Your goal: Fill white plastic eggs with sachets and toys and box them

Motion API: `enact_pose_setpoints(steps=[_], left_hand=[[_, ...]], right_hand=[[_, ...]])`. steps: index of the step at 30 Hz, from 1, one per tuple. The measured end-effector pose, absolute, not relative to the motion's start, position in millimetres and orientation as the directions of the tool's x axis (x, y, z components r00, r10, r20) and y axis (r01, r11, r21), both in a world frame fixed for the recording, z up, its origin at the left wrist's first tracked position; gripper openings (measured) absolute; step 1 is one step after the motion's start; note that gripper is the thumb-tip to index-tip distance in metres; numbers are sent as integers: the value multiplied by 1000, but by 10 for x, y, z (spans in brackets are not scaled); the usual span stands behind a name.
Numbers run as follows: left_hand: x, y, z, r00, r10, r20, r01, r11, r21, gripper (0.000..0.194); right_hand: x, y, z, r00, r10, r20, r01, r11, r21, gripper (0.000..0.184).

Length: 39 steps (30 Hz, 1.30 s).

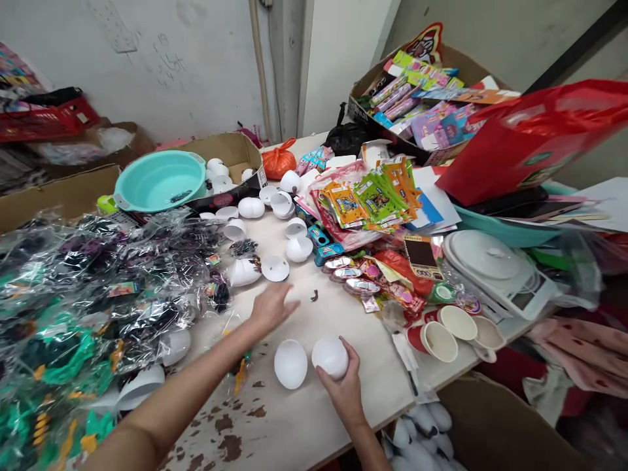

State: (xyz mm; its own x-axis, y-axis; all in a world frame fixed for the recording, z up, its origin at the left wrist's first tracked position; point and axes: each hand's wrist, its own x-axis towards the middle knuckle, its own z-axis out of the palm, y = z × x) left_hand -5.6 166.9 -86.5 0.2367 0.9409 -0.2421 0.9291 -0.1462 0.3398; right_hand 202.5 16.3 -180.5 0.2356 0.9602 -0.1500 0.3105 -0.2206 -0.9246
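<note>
My right hand (342, 386) holds a round white shell (329, 356) at the near side of the table (304, 425), just beside a second white shell (290, 364), and my left hand (271, 307) is empty, its fingers loose, stretched out near a little brown thing (314, 296).

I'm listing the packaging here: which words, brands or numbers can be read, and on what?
Nothing reads clearly enough to quote.
Green packets and orange packets: lettering too small.
Red bag: green mark, too blurred.
Brown card: lettering too small.
Wall: scribbled marks, no word I can make out.
White shell in the right hand: no lettering shows.
</note>
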Motion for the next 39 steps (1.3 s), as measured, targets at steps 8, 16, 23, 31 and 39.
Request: enact_pose_setpoints(steps=[8, 16, 23, 31, 39], left_hand=[[296, 3297, -815, 125, 973, -196, 954, -64, 292, 60], [142, 2173, -651, 565, 823, -54, 760, -494, 423, 56], [269, 1241, -934, 466, 883, -58, 680, -316, 662, 94], [19, 1314, -1229, 422, 907, -9, 653, -297, 696, 87], [-233, 1268, -1434, 363, 926, -105, 596, -144, 790, 62]], right_hand=[[2229, -23, -1890, 236, 954, -184, 322, -255, -912, 71], [2221, 746, -1170, 344, 939, -17, 241, -106, -965, 65], [1803, 1193, -989, -161, 852, -498, -124, -518, -846, 57], [1891, 1317, -1330, 20, 802, -597, -30, -596, -802, 50], [2356, 1406, -1557, 148, 868, -475, 256, -497, -829, 46]])
